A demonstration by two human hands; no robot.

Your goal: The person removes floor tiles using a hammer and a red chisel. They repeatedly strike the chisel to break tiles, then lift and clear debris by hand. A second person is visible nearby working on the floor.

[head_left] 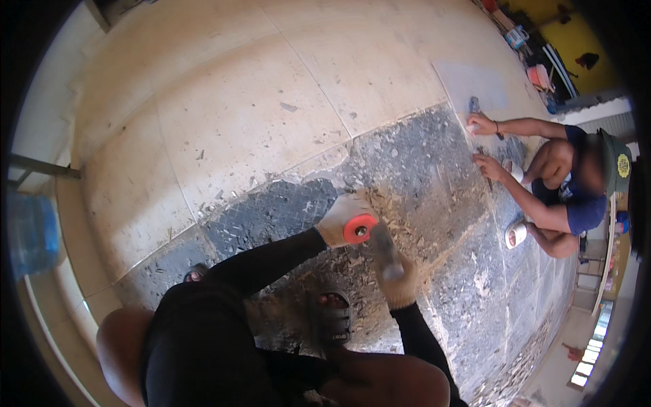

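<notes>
My left hand [337, 220], in a pale work glove, is closed around a chisel with a round red hand guard [352, 232]. The chisel's metal striking end [361, 231] faces up, while its blade is hidden below the hand. In my gloved right hand [401, 283] is a hammer, its grey head [385, 249] blurred and close beside the guard on the right. Whether the two touch I cannot tell. Under both hands lies a broken floor of dark, rough mortar [271, 216] strewn with chips.
At the right a co-worker [588, 203] squats, one hand near a hammer [474, 105], the other on a thin tool. Beige tiles [244, 115] cover the far floor. My sandalled foot [333, 315] stands just below the hands. A blue water jug [34, 234] is at far left.
</notes>
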